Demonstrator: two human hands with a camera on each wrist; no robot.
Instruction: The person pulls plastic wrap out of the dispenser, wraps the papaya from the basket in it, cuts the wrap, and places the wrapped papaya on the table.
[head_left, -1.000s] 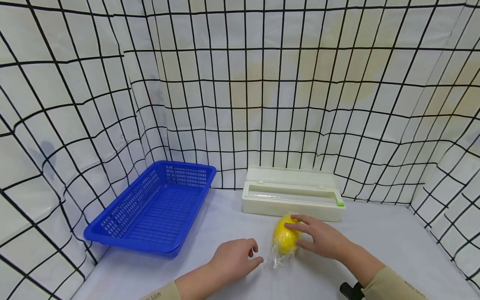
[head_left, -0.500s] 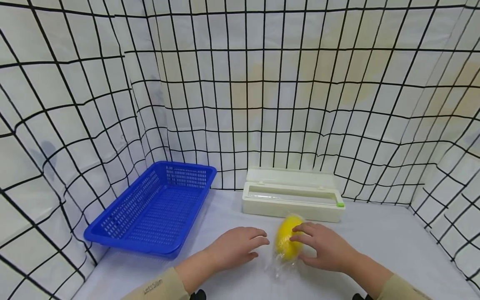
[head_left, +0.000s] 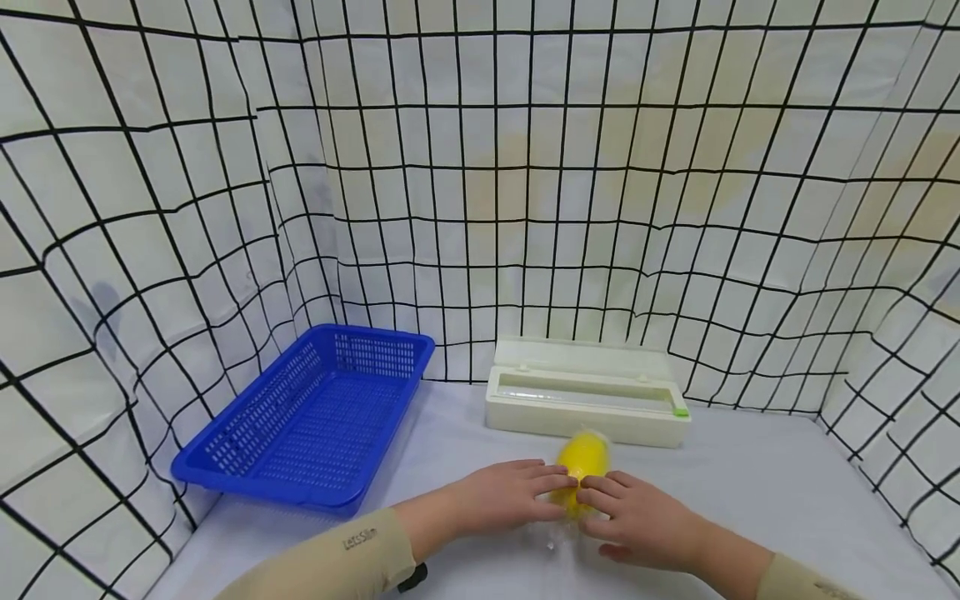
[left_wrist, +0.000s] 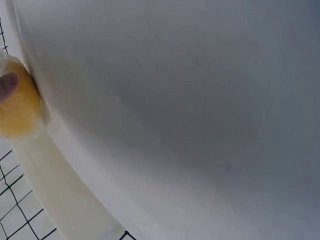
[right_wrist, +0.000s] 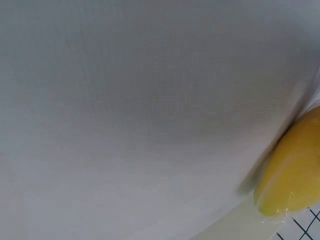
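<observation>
A yellow fruit (head_left: 584, 455), smooth and oval like a mango, lies on the white tabletop in loose clear film. In the head view my left hand (head_left: 510, 497) reaches its left side, with fairly straight fingers touching the near part. From the right my right hand (head_left: 637, 518) touches the same part, its fingers slightly bent. The fingertips of both hands nearly meet over the fruit and hide its near end. The left wrist view shows one fingertip (left_wrist: 7, 86) against the wrapped fruit (left_wrist: 20, 107). Film clings to the fruit's tip (right_wrist: 287, 185) in the right wrist view.
Behind the fruit stands a long white cling film dispenser (head_left: 588, 421), its lid raised and a roll inside. To the left is a blue plastic basket (head_left: 352, 496). Black netting over white sheeting (head_left: 480, 200) encloses the table at the back and sides.
My left hand has moved right and reached the fruit. My right hand has shifted toward the fruit's near end. The fruit has turned slightly and moved a little right.
</observation>
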